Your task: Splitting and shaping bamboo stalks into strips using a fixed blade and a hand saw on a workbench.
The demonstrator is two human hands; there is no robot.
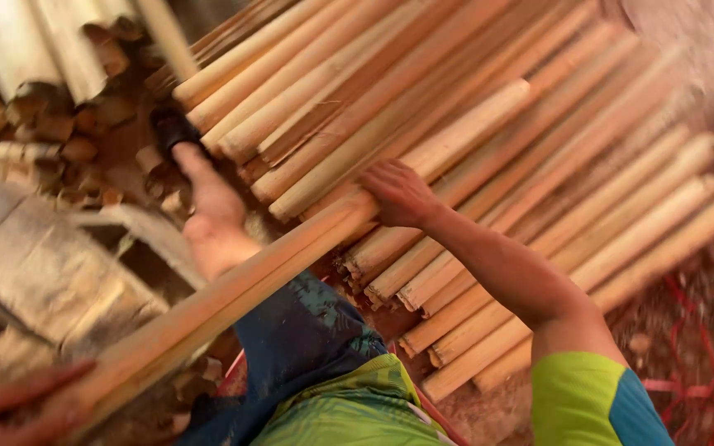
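Right hand (398,194) lies flat, fingers spread, on my long pole (233,285), which slants down-left from the pole stack (489,157); left hand (10,409) loosely grips its near end.

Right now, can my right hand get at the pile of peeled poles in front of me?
Probably yes: the right hand already rests on the long pole at the near edge of the pile of poles, with nothing lying between them.
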